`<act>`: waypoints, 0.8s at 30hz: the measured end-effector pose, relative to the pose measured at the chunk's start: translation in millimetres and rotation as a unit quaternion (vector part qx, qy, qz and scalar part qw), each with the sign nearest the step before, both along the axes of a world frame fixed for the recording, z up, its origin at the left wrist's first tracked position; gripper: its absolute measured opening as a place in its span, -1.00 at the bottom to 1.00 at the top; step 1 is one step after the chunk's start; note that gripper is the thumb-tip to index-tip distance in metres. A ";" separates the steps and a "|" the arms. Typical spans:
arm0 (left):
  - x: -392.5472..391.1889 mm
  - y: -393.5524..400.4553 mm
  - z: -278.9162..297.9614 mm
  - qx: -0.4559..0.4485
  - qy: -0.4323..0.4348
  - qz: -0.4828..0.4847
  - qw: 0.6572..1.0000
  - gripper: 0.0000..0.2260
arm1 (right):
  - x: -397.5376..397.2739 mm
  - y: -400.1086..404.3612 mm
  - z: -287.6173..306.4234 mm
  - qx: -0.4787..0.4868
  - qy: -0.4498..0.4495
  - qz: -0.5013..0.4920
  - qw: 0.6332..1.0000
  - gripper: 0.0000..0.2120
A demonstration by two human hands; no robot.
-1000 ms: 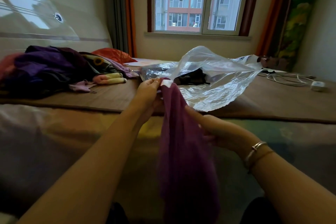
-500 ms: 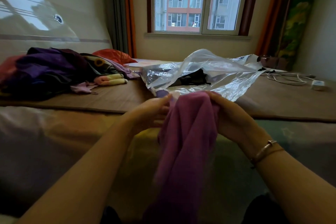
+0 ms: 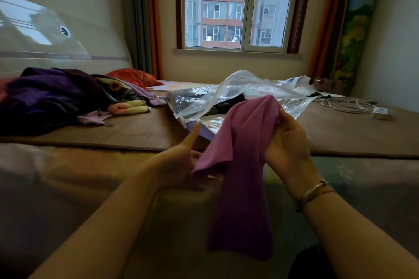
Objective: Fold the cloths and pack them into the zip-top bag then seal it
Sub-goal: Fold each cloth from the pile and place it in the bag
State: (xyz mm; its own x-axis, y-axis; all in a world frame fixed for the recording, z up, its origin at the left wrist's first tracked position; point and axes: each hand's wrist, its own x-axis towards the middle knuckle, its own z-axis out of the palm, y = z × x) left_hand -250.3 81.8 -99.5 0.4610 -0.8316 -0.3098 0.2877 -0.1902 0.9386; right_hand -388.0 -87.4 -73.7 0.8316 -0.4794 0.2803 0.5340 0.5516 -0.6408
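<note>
Bed (image 3: 340,133) under window, bag (image 3: 249,97) mouth facing near. Cloth (image 3: 244,165) hanging lengthwise just before it, top gripped in right hand (image 3: 288,142), nearer the bag; left hand (image 3: 179,161) fingers under lower edge, thumb up

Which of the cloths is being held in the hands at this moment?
The pink-purple cloth in front: the right hand grips its top fold, the left hand is at its lower edge. The other cloths lie in a pile at the left, untouched.
</note>
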 end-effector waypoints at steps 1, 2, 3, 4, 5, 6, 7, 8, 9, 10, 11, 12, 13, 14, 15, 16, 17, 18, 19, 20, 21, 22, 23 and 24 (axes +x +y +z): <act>-3.4 2.4 4.2 -0.019 0.000 0.000 1.000 -0.30 | -0.6 1.8 0.3 -0.003 -0.012 0.000 1.000 -0.62; -8.7 4.0 8.5 -0.042 -0.003 0.003 0.999 -0.41 | -1.6 3.8 0.4 -0.008 -0.025 0.009 1.000 -0.64; -11.6 3.7 10.3 -0.066 -0.009 0.021 0.998 -0.47 | -2.9 6.5 1.0 -0.012 -0.033 0.018 0.999 -0.67; -14.3 2.2 10.3 -0.091 -0.009 0.048 0.995 -0.44 | -4.0 9.4 2.0 -0.014 -0.039 0.024 0.999 -0.69; -16.2 0.0 9.4 -0.111 -0.010 0.076 0.991 -0.37 | -4.6 11.7 2.4 -0.013 -0.042 0.029 0.999 -0.69; -19.6 -2.4 8.4 -0.122 -0.017 0.101 0.987 -0.27 | -4.1 12.8 2.4 -0.013 -0.044 0.034 0.998 -0.69; -21.2 -5.0 6.1 -0.127 -0.024 0.122 0.984 -0.18 | -3.6 13.5 2.2 -0.015 -0.042 0.037 0.998 -0.71; -23.1 -7.7 4.2 -0.138 -0.021 0.138 0.981 -0.13 | -2.4 13.7 1.8 -0.014 -0.041 0.039 0.998 -0.76; -24.3 -10.6 2.7 -0.156 -0.007 0.153 0.976 -0.13 | -1.0 13.6 1.4 -0.009 -0.040 0.041 0.998 -0.81; -25.9 -13.1 1.9 -0.185 0.013 0.162 0.969 -0.15 | 0.6 12.5 0.6 -0.005 -0.036 0.039 0.999 -0.82; -24.9 -15.5 0.7 -0.215 0.033 0.171 0.961 -0.18 | 1.8 11.0 -0.4 -0.007 -0.026 0.035 0.999 -0.78; -23.4 -17.2 0.1 -0.243 0.052 0.180 0.952 -0.21 | 2.9 9.1 -1.4 -0.010 -0.010 0.032 0.999 -0.73; -20.7 -17.3 0.0 -0.270 0.070 0.187 0.942 -0.25 | 3.4 7.3 -1.9 -0.017 0.007 0.032 0.999 -0.68; -18.0 -16.5 0.6 -0.295 0.084 0.191 0.932 -0.32 | 3.5 5.7 -2.0 -0.030 0.026 0.035 0.999 -0.65; -14.6 -15.3 2.0 -0.313 0.096 0.199 0.924 -0.46 | 3.6 3.8 -2.4 -0.048 0.048 0.033 0.997 -0.65; -11.3 -13.4 3.2 -0.323 0.107 0.213 0.916 -0.65 | 3.9 2.3 -2.2 -0.070 0.076 0.025 0.994 -0.66; -8.6 -10.9 5.2 -0.327 0.120 0.236 0.907 -0.80 | 4.6 0.0 -3.2 -0.088 0.108 0.005 0.990 -0.67; -7.9 -7.0 8.2 -0.325 0.129 0.259 0.900 -0.89 | 5.2 -1.8 -4.5 -0.104 0.137 -0.019 0.985 -0.68; -8.0 -3.4 10.4 -0.318 0.125 0.274 0.899 -0.90 | 6.3 -3.5 -6.7 -0.121 0.164 -0.044 0.978 -0.70; -8.5 -0.8 11.2 -0.301 0.108 0.285 0.904 -0.91 | 7.0 -4.4 -9.4 -0.142 0.191 -0.067 0.969 -0.72; -11.0 1.1 11.5 -0.274 0.078 0.293 0.913 -0.89 | 7.2 -5.1 -12.6 -0.167 0.217 -0.083 0.958 -0.74; -12.0 1.8 9.7 -0.237 0.040 0.301 0.923 -0.82 | 6.6 -5.3 -15.5 -0.195 0.241 -0.094 0.946 -0.77; -13.8 2.1 7.7 -0.200 0.001 0.309 0.930 -0.75 | 5.1 -5.1 -18.0 -0.223 0.261 -0.099 0.934 -0.81; -15.0 1.2 4.7 -0.173 -0.035 0.313 0.933 -0.72 | 3.5 -4.7 -19.7 -0.245 0.272 -0.102 0.925 -0.84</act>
